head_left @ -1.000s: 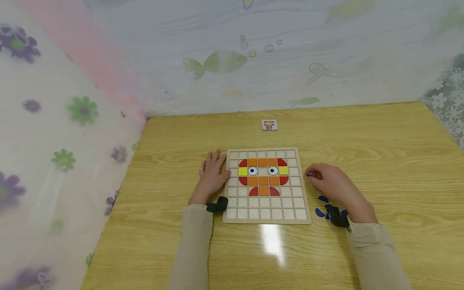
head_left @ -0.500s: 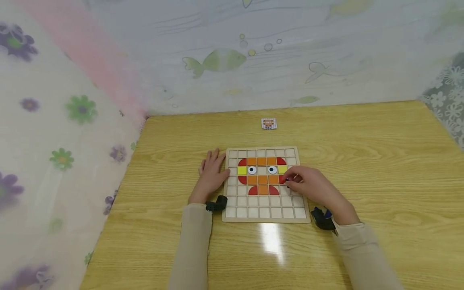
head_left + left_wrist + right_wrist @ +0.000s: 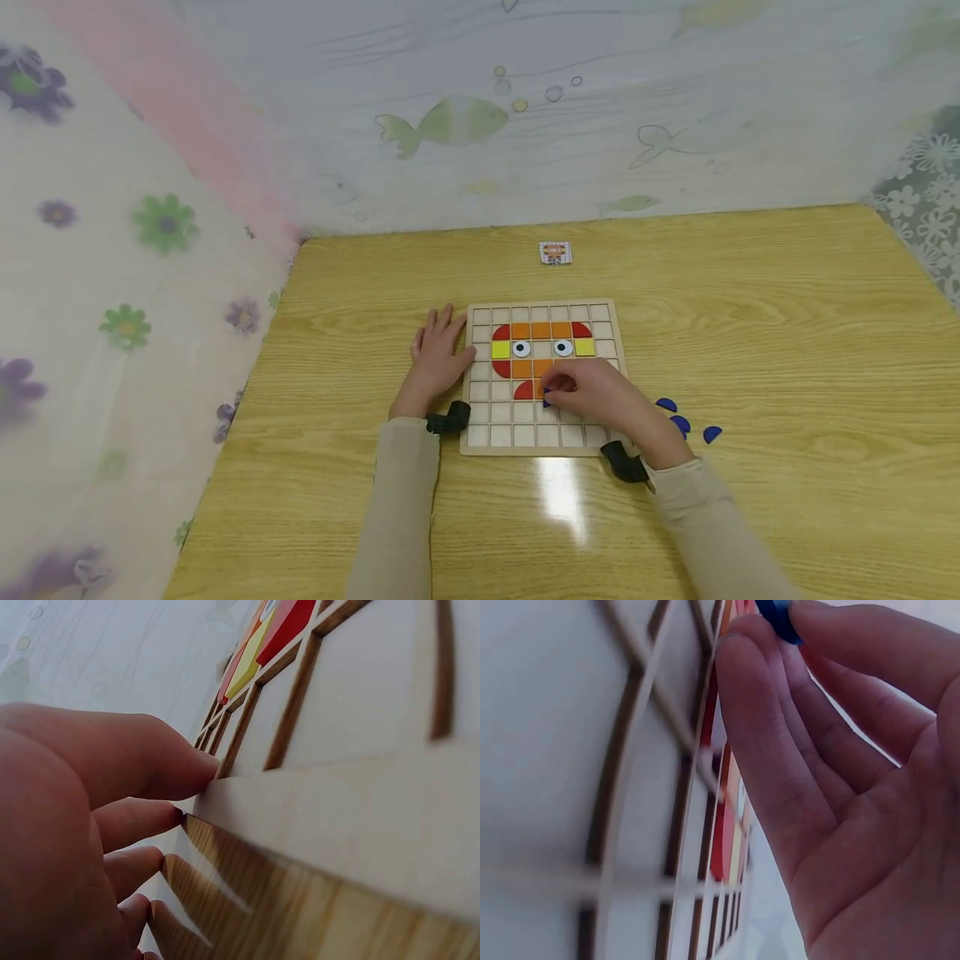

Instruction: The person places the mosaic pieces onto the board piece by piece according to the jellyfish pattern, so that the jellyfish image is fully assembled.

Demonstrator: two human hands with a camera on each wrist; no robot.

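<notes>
A wooden grid board lies on the table, with red, orange and yellow tiles and two eye discs set in its cells. My left hand rests at the board's left edge, fingers extended; in the left wrist view its thumb touches the frame. Over the lower middle of the board, my right hand pinches a small blue tile between thumb and fingers. That hand hides several cells and tiles on the board's right side. To its right lie several blue half-round tiles on the table.
Behind the board, a small picture card with a gridded pattern lies on the wooden table. A wall painted with fish stands at the table's far edge.
My right hand has moved left from beside the board to over its lower middle, carrying the blue tile. The loose blue tiles are now uncovered. My left hand has stayed at the board's edge.
</notes>
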